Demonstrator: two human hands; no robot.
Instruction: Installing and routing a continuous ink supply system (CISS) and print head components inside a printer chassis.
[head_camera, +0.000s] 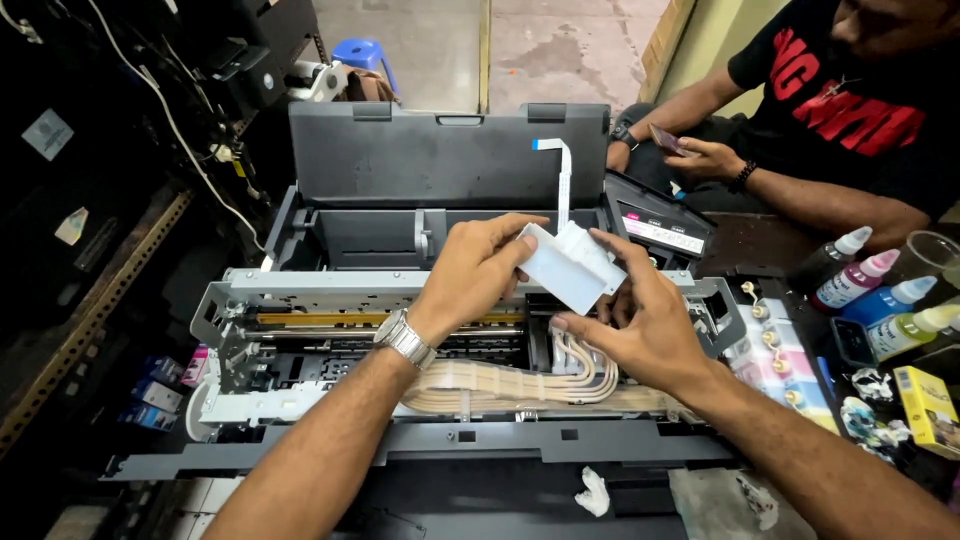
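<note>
Head view | one flat white plastic cover (563, 268) pinched between left hand (478, 268) and right hand (645, 325), above opened printer (300, 290) | beige ribbed tube bundle (500, 385) looped below | four ink bottles (880, 290) counted at right.

The left hand (478, 268) covers one end of the white cover (570, 265). The tubes (520, 385) run under both wrists, and the yellow box (928, 408) is perhaps cut off by the edge.

At the right edge of your bench stand four ink bottles (880, 285) beside a yellow box (928, 408). A crumpled white tissue (594, 492) lies at the near edge. A blue stool (362, 53) stands on the floor beyond, and another person (820, 120) sits at the far right corner holding a phone (667, 139).
</note>
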